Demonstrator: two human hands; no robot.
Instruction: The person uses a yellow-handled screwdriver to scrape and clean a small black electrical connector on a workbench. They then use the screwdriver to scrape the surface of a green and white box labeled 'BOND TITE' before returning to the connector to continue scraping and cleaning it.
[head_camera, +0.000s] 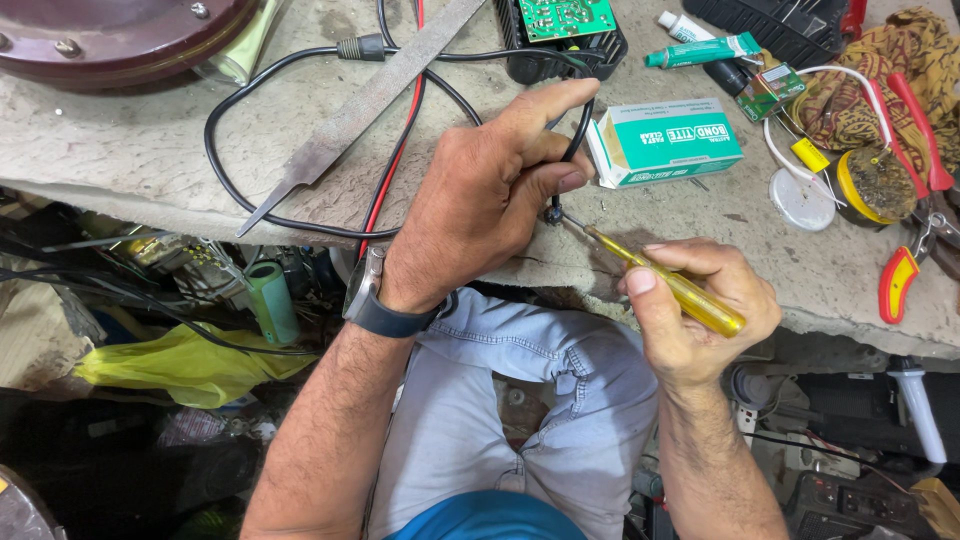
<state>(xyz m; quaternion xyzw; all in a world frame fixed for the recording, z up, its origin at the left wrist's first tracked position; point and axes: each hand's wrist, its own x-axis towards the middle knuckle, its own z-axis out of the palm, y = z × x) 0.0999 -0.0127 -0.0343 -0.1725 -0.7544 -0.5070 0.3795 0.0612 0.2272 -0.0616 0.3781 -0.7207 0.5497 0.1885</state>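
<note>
Across the rough grey bench (130, 150) lies a clutter of gear, and the person sits at its edge with grey-trousered knees below. At the far left corner sits a dark red round casing (110, 35). A long flat file (365, 105) rests slantwise over a black cable (225, 95) and a red wire (395, 150). A green and white carton (665, 142) lies just beside the left hand (480, 200), which wears a watch and curls shut, pinching the cable's end, a small plug (552, 212), between thumb and fingers at the bench edge. The right hand (700, 310) grips a yellow screwdriver (665, 282), its tip touching the plug. Red pliers (915, 215) and a green tube (700, 50) lie farther right.
</note>
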